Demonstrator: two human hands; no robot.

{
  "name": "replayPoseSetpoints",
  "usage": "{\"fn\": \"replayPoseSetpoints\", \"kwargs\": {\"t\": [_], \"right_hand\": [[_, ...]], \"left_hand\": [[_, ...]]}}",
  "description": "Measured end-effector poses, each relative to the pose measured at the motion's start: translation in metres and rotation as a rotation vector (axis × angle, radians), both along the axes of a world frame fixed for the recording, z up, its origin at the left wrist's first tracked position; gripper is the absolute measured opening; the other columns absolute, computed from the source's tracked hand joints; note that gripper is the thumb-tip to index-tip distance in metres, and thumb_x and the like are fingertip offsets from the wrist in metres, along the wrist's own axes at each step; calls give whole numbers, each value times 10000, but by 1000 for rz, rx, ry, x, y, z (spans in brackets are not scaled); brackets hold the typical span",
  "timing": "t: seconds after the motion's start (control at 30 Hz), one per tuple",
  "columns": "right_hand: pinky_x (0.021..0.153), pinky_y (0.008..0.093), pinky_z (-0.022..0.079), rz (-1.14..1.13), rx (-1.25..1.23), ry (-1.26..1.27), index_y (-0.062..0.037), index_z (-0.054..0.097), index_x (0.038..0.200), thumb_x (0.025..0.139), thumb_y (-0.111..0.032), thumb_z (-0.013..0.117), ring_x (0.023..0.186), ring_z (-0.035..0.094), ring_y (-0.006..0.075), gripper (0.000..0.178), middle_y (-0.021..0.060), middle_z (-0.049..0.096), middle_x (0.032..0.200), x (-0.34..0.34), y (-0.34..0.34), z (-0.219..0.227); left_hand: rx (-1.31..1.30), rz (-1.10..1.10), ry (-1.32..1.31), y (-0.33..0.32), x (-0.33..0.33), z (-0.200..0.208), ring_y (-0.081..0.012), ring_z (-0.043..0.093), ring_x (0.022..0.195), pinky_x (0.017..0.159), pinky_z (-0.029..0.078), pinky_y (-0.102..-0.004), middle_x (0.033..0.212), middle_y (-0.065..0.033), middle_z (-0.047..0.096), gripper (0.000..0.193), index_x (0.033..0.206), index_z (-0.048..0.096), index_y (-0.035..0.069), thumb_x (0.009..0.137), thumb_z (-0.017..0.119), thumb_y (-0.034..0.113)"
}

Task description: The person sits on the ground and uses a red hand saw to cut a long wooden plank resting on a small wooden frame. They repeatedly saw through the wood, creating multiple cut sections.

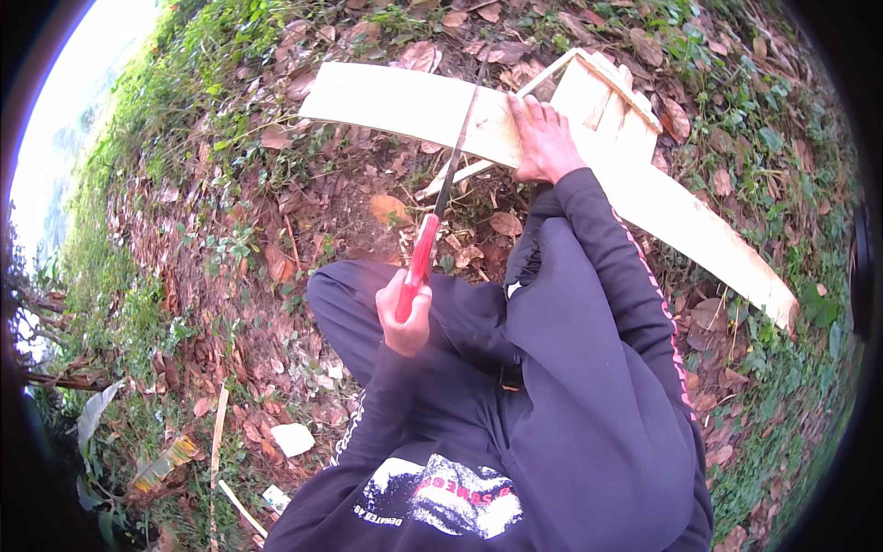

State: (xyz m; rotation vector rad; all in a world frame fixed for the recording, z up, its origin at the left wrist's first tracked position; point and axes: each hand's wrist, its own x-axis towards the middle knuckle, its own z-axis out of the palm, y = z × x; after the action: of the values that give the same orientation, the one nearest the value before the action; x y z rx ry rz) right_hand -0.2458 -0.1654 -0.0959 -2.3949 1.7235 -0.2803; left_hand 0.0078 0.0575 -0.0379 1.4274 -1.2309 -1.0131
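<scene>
My left hand [405, 313] is closed round the red handle of a handsaw [445, 189]. The dark blade points away from me and crosses a long pale wooden board [386, 92]. To the right of the blade, my right hand [544, 140] lies flat on the board with its fingers stretched out. Beside that hand stand thin wooden strips and a pale panel [589, 101] joined at an angle. Another pale plank [717, 235] runs from there down to the right. How the pieces meet under my hand is hidden.
My bent legs in dark trousers [589, 386] are close below the board. Brown dry leaves [391, 210] and green plants [221, 83] cover the sloping ground. At the lower left lie a thin wood strip [218, 442] and a pale flat scrap [292, 440].
</scene>
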Motion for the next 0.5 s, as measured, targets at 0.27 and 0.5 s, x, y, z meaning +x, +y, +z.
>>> {"fn": "replayPoseSetpoints", "kwargs": {"t": [0.27,0.5], "right_hand": [[1110,571,303,7,21,29,-128,113,1578,446,-317,834,1366,336,423,1356,219,344,1489,2,-6,-2],[1127,556,268,16,46,27,-83,178,1553,464,-356,823,1354,334,407,1294,206,330,1479,0,-5,0]], "left_hand": [[-213,-53,65,-165,-29,-26,-79,501,491,411,402,-256,713,-41,587,146,746,579,-3,877,609,54],[-179,14,289,-171,-25,87,-14,359,428,392,295,-198,565,73,455,160,794,552,77,932,597,144]]}}
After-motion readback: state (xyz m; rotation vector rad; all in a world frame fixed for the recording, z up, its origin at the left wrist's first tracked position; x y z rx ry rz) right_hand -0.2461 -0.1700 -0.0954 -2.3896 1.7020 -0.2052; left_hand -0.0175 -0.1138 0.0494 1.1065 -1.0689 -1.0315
